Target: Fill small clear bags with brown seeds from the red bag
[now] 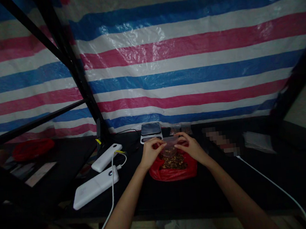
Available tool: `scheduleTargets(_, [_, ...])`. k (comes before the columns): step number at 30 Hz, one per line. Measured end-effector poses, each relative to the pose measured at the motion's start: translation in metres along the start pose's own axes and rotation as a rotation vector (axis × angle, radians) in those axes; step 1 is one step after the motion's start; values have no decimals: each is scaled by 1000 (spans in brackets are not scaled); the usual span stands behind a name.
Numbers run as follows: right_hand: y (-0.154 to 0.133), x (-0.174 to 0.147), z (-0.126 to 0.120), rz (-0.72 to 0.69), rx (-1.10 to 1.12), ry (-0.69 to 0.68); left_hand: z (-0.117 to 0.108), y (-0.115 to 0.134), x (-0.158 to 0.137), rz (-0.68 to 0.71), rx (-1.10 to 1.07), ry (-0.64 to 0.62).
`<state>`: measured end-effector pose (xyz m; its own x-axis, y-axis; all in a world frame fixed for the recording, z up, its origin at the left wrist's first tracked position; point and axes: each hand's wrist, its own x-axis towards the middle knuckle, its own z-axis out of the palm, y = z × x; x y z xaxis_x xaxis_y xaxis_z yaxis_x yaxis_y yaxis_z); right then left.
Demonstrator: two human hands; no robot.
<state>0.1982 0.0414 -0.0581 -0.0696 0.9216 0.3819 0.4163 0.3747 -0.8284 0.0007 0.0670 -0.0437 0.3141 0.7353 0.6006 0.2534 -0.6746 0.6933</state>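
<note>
Between my hands hangs a small clear plastic bag (170, 142) with some brown pieces in its lower part. My left hand (153, 151) pinches its upper left edge, and my right hand (189, 147) pinches the upper right. Just below is a red plastic bag (172, 174), spread wide on the dark table, with a heap of brownish dried pieces (174, 161) inside. The small bag overlaps the heap in view; whether they touch, I cannot tell. Behind my left hand stands a kitchen scale (150, 130) with a dark top.
Two filled clear bags (180, 129) lie beside the scale. At left are two white power banks (96, 187) with a white cable (113, 191). A stack of clear bags (258, 141) lies at right, near a blurred-out device (221, 142). A black metal frame (76, 71) rises at left.
</note>
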Motion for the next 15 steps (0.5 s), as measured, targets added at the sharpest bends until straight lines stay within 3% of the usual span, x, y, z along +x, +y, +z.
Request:
scheduleTargets(6, [2, 2, -1, -73, -39, 54, -1, -3, 0, -25, 56, -76])
scheduleTargets(15, [0, 2, -3, -56, -89, 54, -3, -7, 0, -14, 118, -72])
